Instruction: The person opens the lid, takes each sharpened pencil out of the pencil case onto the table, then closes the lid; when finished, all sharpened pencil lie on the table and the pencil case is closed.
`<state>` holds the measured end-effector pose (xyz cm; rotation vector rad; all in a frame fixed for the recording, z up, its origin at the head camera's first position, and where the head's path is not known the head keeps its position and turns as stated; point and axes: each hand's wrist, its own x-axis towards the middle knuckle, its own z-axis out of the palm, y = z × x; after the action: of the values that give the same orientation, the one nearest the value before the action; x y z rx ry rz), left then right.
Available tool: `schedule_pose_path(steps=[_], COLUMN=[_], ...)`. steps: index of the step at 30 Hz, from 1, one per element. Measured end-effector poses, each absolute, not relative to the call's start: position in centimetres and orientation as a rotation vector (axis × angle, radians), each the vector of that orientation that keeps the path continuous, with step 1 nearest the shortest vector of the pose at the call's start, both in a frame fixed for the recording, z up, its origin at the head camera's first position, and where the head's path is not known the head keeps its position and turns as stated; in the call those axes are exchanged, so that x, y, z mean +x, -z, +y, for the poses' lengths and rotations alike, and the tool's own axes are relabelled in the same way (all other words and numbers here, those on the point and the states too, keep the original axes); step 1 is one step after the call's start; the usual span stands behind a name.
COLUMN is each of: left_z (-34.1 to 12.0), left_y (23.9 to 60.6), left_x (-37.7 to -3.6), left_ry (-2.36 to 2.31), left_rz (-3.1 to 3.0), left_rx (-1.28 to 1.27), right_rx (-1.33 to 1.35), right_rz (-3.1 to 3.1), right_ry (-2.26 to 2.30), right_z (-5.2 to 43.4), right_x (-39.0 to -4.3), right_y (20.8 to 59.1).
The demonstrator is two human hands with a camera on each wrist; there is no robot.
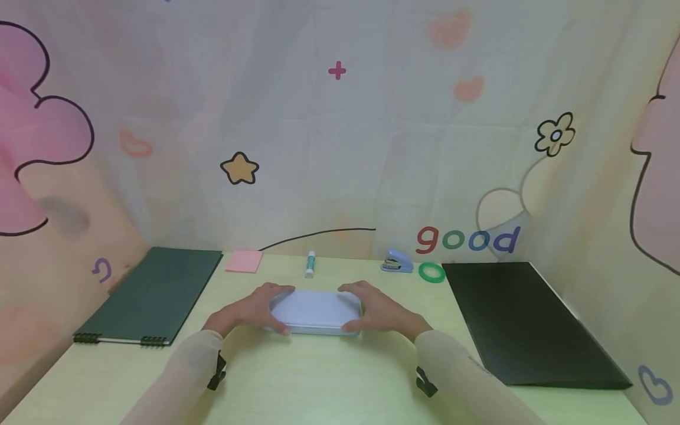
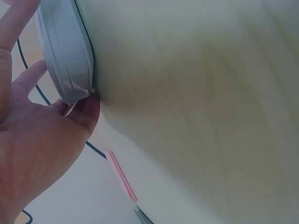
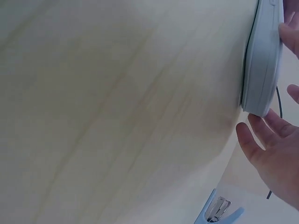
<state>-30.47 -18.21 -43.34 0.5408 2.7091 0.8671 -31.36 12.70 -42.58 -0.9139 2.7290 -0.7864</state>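
A flat, pale grey-blue tin case (image 1: 316,311) with rounded corners lies on the yellow-green worktop (image 1: 329,378), in the middle and close in front of the person. The left hand (image 1: 254,309) clasps its left end and the right hand (image 1: 376,310) its right end, fingers curled over the far edge and thumbs at the near edge, so each grip is closed on the case from the side; holding it at both ends like this appears to keep it steady and flat on the surface. The left wrist view shows the thumb pressed against the case's rounded corner, where a seam between lid and base runs along the side. No label or brand can be read on the case. Along the back edge sit a pink sticky-note pad (image 1: 244,261), a glue stick (image 1: 310,264) whose print is too small to read, a small blue stapler (image 1: 397,261) and a green tape ring (image 1: 431,272). A dark green spiral notebook (image 1: 151,292) lies to the left and a black folder (image 1: 523,321) to the right, both well apart from the hands. On the printed backdrop behind, the word "good" (image 1: 467,239) stands in coloured letters.
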Motion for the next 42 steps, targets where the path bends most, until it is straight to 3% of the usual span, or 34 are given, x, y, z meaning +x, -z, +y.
schedule_pose_path(steps=[14,42], left_z=[-17.3,-17.0], left_y=[43.5,43.9], left_x=[-30.0,-30.3], left_ry=[-0.785,-0.694], left_rz=[2.784,2.837], left_rx=[0.429,0.456], right_rx=[-0.887,-0.858], right_rz=[2.760,2.762], right_ry=[0.650,0.501], right_z=[11.4,11.0], right_x=[-31.1,-31.8], right_y=[43.0,42.9])
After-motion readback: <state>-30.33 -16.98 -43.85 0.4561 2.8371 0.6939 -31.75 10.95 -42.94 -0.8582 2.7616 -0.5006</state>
